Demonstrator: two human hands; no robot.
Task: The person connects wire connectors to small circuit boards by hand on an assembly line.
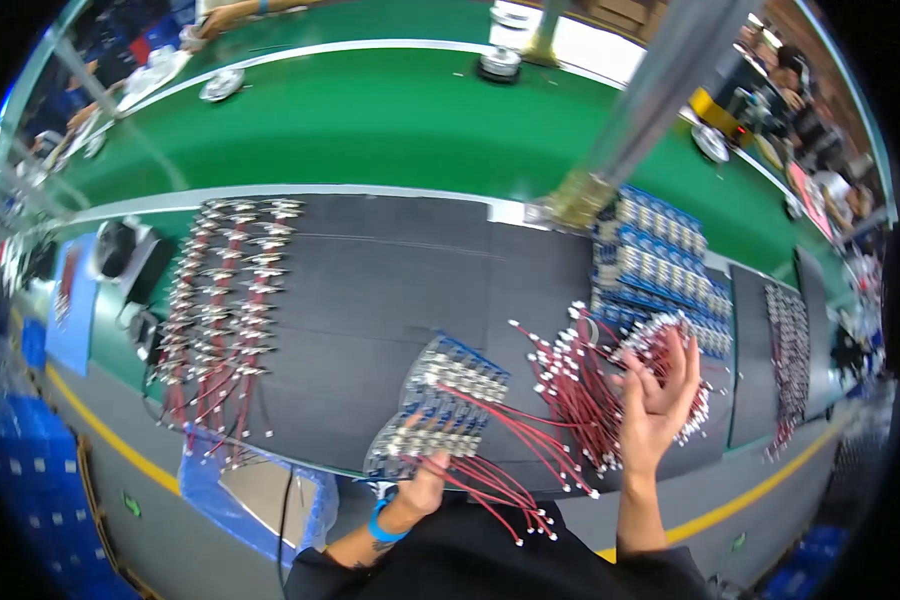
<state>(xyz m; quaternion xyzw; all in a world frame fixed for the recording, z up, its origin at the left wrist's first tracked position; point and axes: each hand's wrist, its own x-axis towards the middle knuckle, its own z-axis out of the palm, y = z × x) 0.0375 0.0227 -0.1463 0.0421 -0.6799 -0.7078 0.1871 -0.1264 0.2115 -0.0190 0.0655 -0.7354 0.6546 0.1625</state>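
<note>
My left hand (423,488), with a blue band at its wrist, grips the near edge of a panel of small circuit boards (445,390). The panel is tilted above the black mat, and several red wires (515,490) with white plugs trail from its right side. Over a pile of red wire leads (580,400) on the right hovers my right hand (658,400). Its fingers are apart and partly curled, and no lead shows in them. The hand covers part of the bundle behind it.
Stacked blue-edged board panels (660,260) stand behind the wire pile, beside a metal post (640,110). Rows of wired parts (225,300) lie at the mat's left. Beyond the black mat (390,260) runs a green conveyor belt (370,120) carrying round metal parts; other people work across it.
</note>
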